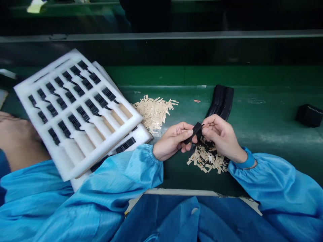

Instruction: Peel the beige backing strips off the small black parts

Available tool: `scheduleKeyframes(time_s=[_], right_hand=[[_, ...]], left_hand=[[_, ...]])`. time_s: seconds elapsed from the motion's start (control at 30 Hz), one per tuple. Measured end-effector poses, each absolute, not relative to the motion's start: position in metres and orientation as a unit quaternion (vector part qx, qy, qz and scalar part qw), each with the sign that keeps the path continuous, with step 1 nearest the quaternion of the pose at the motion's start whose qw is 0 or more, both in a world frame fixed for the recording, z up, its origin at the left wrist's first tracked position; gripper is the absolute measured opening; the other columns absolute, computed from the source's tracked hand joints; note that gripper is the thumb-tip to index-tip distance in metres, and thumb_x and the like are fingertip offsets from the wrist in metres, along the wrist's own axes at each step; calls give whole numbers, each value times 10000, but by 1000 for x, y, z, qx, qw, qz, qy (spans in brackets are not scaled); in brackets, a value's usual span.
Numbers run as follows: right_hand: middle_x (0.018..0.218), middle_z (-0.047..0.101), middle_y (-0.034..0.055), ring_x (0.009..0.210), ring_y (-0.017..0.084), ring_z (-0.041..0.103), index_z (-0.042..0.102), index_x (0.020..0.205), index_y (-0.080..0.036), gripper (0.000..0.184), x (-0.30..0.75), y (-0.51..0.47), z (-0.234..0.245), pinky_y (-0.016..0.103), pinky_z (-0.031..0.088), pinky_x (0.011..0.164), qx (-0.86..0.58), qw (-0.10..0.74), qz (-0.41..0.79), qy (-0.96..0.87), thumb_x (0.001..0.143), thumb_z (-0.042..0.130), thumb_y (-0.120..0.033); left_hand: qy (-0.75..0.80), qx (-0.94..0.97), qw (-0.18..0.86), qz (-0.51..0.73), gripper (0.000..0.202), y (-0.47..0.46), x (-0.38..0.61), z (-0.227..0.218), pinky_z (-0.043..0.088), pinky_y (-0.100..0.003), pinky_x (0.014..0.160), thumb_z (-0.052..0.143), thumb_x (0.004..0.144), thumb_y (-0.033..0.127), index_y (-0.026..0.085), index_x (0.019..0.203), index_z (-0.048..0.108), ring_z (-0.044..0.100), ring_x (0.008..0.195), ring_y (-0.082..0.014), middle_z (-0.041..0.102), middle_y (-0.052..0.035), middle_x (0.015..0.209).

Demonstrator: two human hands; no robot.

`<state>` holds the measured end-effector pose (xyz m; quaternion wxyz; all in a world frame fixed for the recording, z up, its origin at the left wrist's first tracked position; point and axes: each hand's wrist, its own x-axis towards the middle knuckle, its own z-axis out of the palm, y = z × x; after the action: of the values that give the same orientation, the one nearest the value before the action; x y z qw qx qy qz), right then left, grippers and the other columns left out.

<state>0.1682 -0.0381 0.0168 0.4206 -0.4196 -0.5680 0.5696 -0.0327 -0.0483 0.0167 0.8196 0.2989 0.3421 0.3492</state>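
Observation:
A small, narrow black part (193,132) lies slanted in my left hand (174,139), whose thumb presses on top with fingers curled beneath. My right hand (219,134) has thumb and index finger pinched at the upper right end of that part, on a thin dark tip too small to name. Just under both hands is a loose heap of small cream-coloured strips (207,161), with some black bits among them. Beyond my right hand, a long row of similar black parts (220,101) stands packed together, its near end hidden by the hand.
Another heap of cream strips (153,112) lies left of centre on the green bench (272,134). A white foam tray (104,147) with rows of black parts tilts over a second tray (142,134). Another person's arm (22,141) is at far left. A black block (309,115) sits far right.

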Motion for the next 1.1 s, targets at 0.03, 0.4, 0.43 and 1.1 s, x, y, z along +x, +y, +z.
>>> scheduleKeyframes(time_s=[0.03,0.4,0.43,1.1], right_hand=[[767,579,-21,600,86,510,598,957,-200,193,169,-37,18,228,440,552,-429,435,553,-566,915,697,-360],[675,516,-43,548,82,452,587,860,-202,215,166,-37,20,230,407,527,-474,432,490,-590,919,670,-391],[663,505,-47,539,80,440,584,855,-201,225,166,-36,20,230,394,519,-475,431,494,-586,918,669,-399],[737,552,-15,547,88,435,689,1080,-204,326,163,-42,20,229,363,484,-435,371,587,-573,935,649,-493]], left_hand=[[345,301,818,349,295,-48,-33,17,363,-142,398,734,879,347,139,1014,575,572,497,-44,679,6,779],[340,302,825,335,327,-49,-30,17,287,-146,375,740,872,375,142,1015,559,477,444,-20,604,41,729],[334,303,827,336,325,-49,-30,17,274,-144,375,738,875,374,147,1015,553,462,436,-15,591,48,724],[305,324,811,378,348,-53,-24,13,307,-154,383,730,880,410,156,1018,536,461,431,-26,601,44,708]])
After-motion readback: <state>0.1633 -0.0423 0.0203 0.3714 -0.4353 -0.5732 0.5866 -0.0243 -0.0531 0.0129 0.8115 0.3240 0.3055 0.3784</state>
